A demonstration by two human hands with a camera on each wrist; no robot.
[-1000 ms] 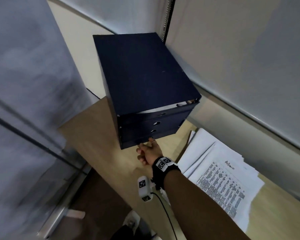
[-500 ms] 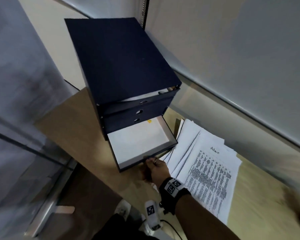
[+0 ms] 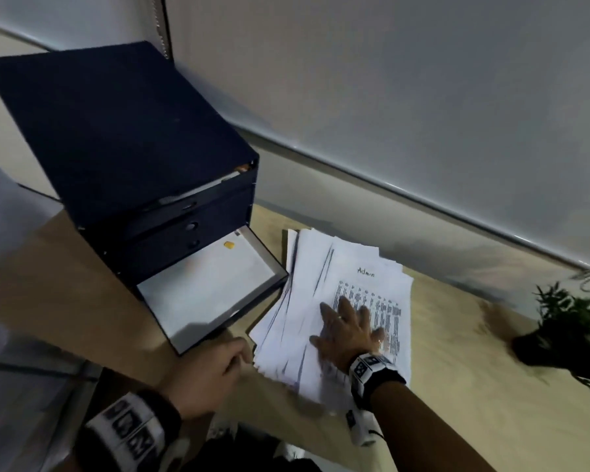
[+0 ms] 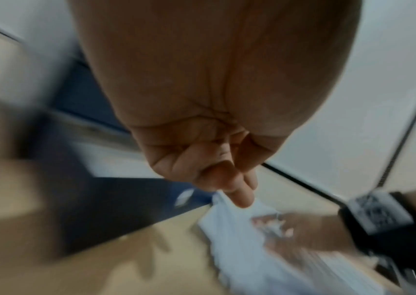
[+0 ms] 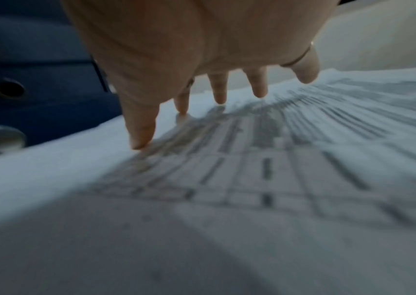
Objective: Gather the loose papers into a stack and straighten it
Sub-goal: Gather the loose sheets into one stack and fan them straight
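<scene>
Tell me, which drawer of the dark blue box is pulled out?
The bottom drawer of the dark blue drawer box. It sticks out toward the person with white paper showing inside, while the drawers above it sit pushed in.

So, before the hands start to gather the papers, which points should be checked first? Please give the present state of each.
1. Right hand on the papers, fingers spread flat: ok.
2. Left hand at the near left edge of the papers, holding nothing: ok; contact cannot tell.
3. Papers squared: not ok, sheets fanned out toward the left.
4. Bottom drawer out of the way: not ok, it is open and its corner meets the fanned edges.
5. Plant apart from the papers: ok.
6. All sheets on the desk: cannot tell.
</scene>
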